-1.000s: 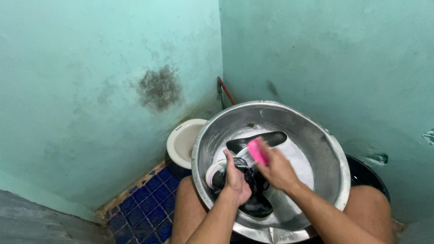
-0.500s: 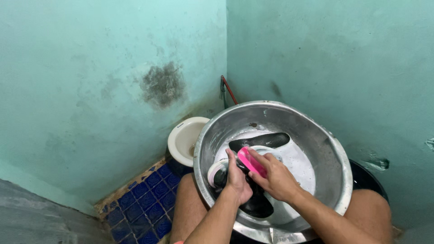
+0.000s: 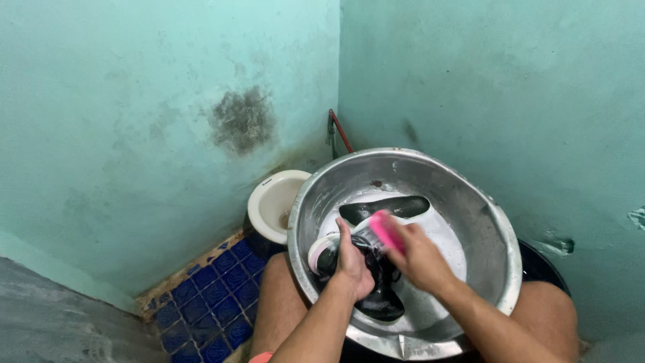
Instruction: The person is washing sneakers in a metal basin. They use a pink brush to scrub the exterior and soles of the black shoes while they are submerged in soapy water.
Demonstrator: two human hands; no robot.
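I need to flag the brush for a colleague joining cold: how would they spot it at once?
Find the big metal basin in the corner of the turquoise walls. Over its soapy water, the right hand holds the brush against a black shoe. It is the only bright pink thing there.

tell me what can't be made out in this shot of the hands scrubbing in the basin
Head view, the only one:
- Pink brush: motion-blurred, bristles not visible under the right hand.
- Black shoe: mostly covered by the left hand and the right hand.
- Metal basin: near rim cut off by the bottom edge.
- Black insole: partly sunk in milky water.
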